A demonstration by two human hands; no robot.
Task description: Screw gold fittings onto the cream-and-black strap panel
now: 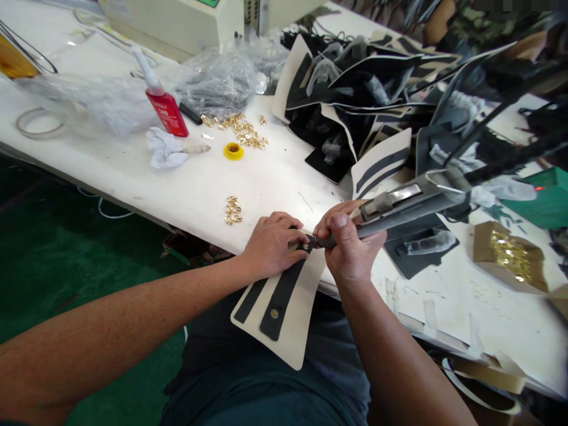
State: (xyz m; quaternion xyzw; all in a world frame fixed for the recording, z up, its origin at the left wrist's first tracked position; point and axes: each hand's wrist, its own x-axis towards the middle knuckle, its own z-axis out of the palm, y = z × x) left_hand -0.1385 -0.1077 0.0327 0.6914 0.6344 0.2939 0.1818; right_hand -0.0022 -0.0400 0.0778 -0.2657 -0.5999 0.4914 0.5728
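A cream panel with black strips (293, 307) hangs over the table's front edge toward my lap, with a round metal fitting on the longer strip near its lower end. My left hand (277, 244) grips the panel's upper part, thumb and fingers pinching beside a second small metal fitting. In my right hand (352, 242) is a grey powered screwdriver (399, 204), my fingers wrapped round its front end. The tool's tip points left and meets the strip close to my left fingertips; whether it touches the fitting is hard to tell.
Small gold parts (233, 210) lie left of my hands, with more behind near a yellow cap (234, 151). A red bottle (166, 109) stands at the back left beside crumpled plastic. Black and cream pieces (368, 89) are heaped behind; a cardboard box (510, 254) of gold parts sits right.
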